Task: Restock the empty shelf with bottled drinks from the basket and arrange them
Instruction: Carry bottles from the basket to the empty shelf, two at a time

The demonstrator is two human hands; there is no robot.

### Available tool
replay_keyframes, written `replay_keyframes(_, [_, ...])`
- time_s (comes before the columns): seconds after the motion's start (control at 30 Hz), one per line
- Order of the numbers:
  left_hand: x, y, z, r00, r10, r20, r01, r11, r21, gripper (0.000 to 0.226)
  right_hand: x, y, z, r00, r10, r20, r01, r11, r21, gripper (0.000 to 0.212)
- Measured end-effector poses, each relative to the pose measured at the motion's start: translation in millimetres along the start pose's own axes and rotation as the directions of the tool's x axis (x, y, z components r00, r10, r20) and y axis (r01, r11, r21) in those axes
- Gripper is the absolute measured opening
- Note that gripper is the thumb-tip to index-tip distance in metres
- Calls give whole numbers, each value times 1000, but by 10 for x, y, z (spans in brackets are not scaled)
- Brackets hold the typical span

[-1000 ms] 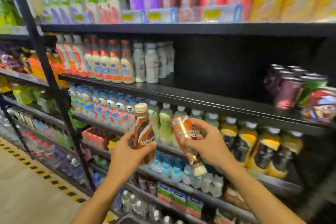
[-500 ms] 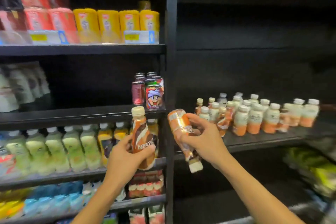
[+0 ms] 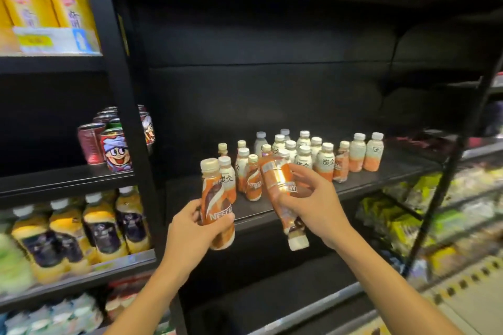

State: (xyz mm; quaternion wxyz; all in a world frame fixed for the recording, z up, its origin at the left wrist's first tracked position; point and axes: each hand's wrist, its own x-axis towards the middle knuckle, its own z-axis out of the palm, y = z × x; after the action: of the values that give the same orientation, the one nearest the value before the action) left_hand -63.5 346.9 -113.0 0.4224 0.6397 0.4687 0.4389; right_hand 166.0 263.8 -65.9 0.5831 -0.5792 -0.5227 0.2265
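Shelving unit (image 3: 272,90), black metal, mostly bare; one shelf board (image 3: 381,171) carries a loose cluster of small bottled drinks (image 3: 326,160), white-capped, cream above and orange below, standing upright toward the middle and right. Neighbouring bay at left: yellow packets (image 3: 49,5) on top, printed cans (image 3: 115,149) on the middle shelf, yellow juice bottles (image 3: 100,226) below. Left hand (image 3: 190,236), fingers wrapped round an upright Nescafé bottle (image 3: 216,198), cap up, held in front of the shelf's front edge. Right hand (image 3: 313,204), gripping a second Nescafé bottle (image 3: 280,187) turned upside down and tilted, its cap (image 3: 298,241) pointing downward below the shelf edge.
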Motion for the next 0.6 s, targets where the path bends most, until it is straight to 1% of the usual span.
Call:
replay_keyframes(0.13, [350,-195,169,999,-34,5,34,999,13,58,245,255,-38,1000,8,-11,-8,1000,-8,67])
replay_keyframes(0.27, [785,-463,202,997,-65,-31,66,998,21,63,545,495,47,1000,27,-3,-27,1000,-10,65])
replay_keyframes(0.47, [1341,-778,206,986,-107,-125,113,993,40,59,955,789,262,996,74,45,-73,997,-12,63])
replay_keyframes(0.6, [1592,-986,277,980,-141,-141,151,986,67,55,1163,952,388,991,89,96,-86,996,-33,61])
